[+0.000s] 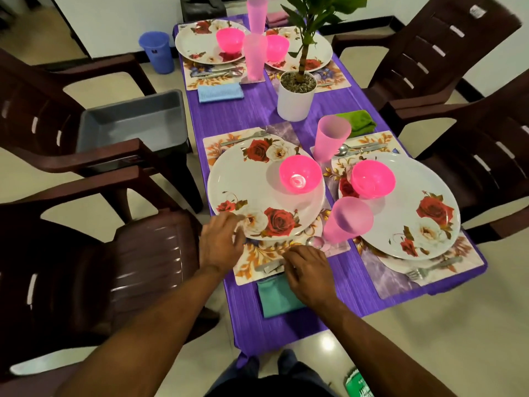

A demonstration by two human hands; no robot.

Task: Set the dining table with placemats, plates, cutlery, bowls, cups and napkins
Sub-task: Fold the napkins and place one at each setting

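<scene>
Looks nearly done: all 4 settings show placemat, plate, pink bowl and cup. Napkins down at each: teal napkin [279, 296] near you, green napkin [356, 123], blue napkin [220, 92], pink napkin [277, 18] at the far end.

You're at the near-left placemat [257, 259]. Your left hand [220, 242] rests at the rim of the near plate [266, 190], fingers loosely bent, gripping nothing I can see. Your right hand [307, 269] has fingertips on the cutlery [270, 266] just below the plate; can't tell if it's pinched or just touched.

Likely left: straightening that cutlery. Grey tub [134, 121] on the chair looks empty.
</scene>
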